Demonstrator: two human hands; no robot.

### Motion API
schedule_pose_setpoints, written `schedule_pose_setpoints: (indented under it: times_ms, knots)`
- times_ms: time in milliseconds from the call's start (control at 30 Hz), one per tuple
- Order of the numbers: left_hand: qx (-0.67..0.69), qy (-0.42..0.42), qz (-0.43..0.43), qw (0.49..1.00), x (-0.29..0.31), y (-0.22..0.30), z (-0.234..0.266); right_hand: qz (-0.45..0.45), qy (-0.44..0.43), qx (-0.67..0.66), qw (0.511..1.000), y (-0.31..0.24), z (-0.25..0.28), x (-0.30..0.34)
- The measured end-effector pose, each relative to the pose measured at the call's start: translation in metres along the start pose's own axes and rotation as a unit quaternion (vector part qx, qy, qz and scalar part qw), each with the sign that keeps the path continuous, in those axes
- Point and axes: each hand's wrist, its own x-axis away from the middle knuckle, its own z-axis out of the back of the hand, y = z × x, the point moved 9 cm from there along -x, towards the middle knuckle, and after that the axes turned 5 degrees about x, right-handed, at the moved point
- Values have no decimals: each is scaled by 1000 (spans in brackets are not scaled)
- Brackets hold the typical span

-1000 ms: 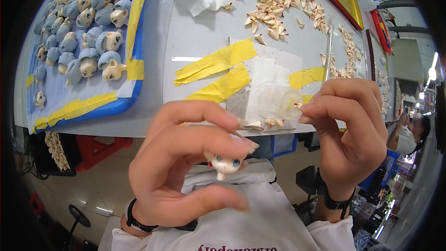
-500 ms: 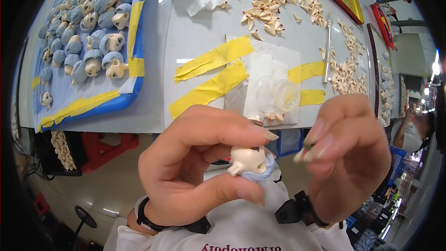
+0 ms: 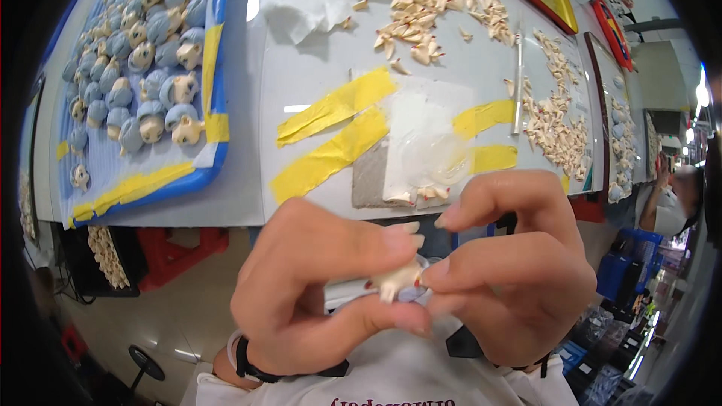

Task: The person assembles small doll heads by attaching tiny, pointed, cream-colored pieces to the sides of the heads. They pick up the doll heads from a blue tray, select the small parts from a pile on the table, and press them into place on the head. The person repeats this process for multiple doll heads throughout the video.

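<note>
My left hand (image 3: 316,286) holds a small cream doll head (image 3: 396,280) with blue-grey hair between thumb and fingers, above my lap. A red-tipped bit shows on its left side. My right hand (image 3: 519,263) is closed in a pinch against the head's right side, on a small cream ear piece (image 3: 418,283) whose red end shows by the fingertips. Most of that piece is hidden, and so is much of the head. Beyond the hands, a clear shallow dish (image 3: 436,159) sits on a white pad (image 3: 402,116), with a few red-tipped ear pieces (image 3: 432,194) at its near edge.
A blue tray (image 3: 214,162) full of blue-haired doll heads stands at the left. Piles of cream pieces (image 3: 414,19) lie at the back, with more (image 3: 556,131) at the right past a metal ruler (image 3: 518,83). White cloth (image 3: 312,0) and yellow tape (image 3: 338,105) are on the table.
My right hand has moved left and its pinching fingers now touch the doll head. The left hand has turned the head slightly and lowered it a little. The view has shifted slightly.
</note>
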Motion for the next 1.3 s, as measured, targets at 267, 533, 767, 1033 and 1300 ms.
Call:
schedule_pose_setpoints:
  times_ms: [267, 533, 767, 1033, 1300]
  knots:
    - [-319, -109, -178, 924, -17, 38, -38, -202, 19, -162, 966, 42, 27, 22]
    - [-585, 69, 42, 807, -40, 34, 138, -358, 124, 341, 860, 213, 269, 119]
    - [-608, 45, 208, 765, -31, 11, 151, -313, 145, 474, 810, 180, 259, 101]
    - [-524, 40, 166, 834, -55, 9, 126, -181, 8, 233, 955, 153, 146, -6]
    - [-522, -53, 42, 850, -66, 18, 99, -193, 15, 283, 939, 159, 141, -10]
